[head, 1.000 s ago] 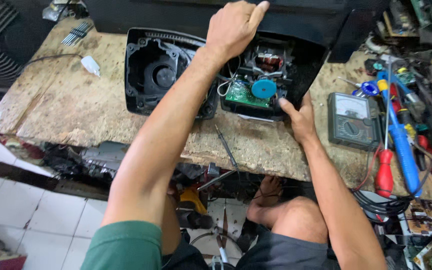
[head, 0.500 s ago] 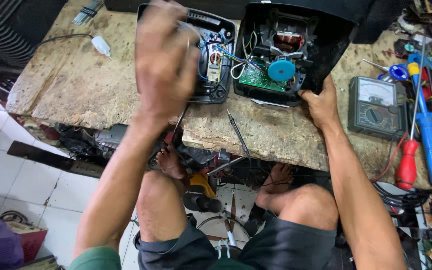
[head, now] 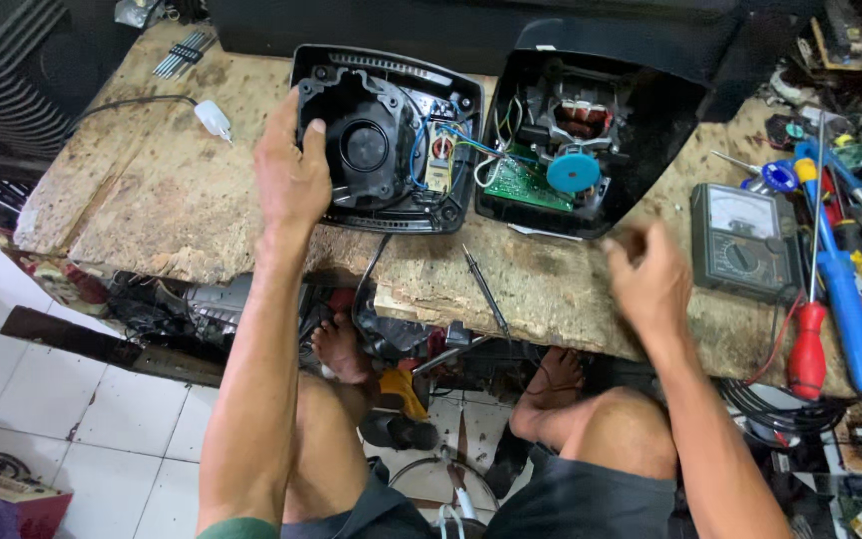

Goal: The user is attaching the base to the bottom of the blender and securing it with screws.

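Holding an opened black appliance on a worn tabletop.

Largest first: the tabletop, then the two black shell halves, the left half gripped at its nine-o'clock edge by the left hand. The motor half lies at three o'clock of it. The right hand hovers blurred, grip loosely curled, empty. A thin probe lies at six o'clock.

My left hand grips the left edge of the black base cover | my right hand hovers loosely curled, empty, below the open motor housing | multimeter just right of it | probe between my hands
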